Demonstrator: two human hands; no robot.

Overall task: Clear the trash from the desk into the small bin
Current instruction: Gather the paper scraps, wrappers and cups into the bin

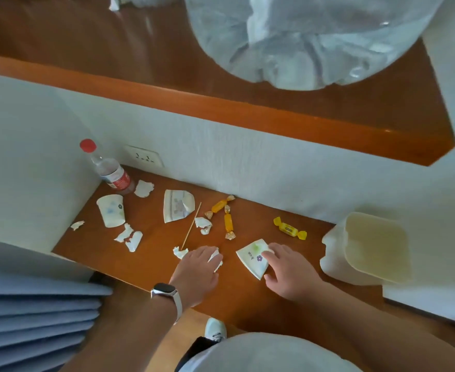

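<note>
My left hand (198, 267) lies on a white paper scrap (217, 260) near the desk's front edge, fingers closing around it. My right hand (288, 267) pinches a flattened paper cup (253, 257) printed with flowers. The small cream bin (376, 247) stands at the desk's right end, open. Trash is spread over the wooden desk (156, 264): an upright paper cup (112, 210), another crushed cup (178, 205), several torn paper scraps (129, 237), a thin wooden stick (191, 226), two orange candies (227, 218) and a yellow candy (289, 228).
A clear plastic bottle (106, 167) with a red cap stands in the back left corner by a wall socket (144, 156). A wooden shelf (221, 108) above holds a large clear plastic bag (309, 38). Grey curtain folds (33, 318) hang at the left.
</note>
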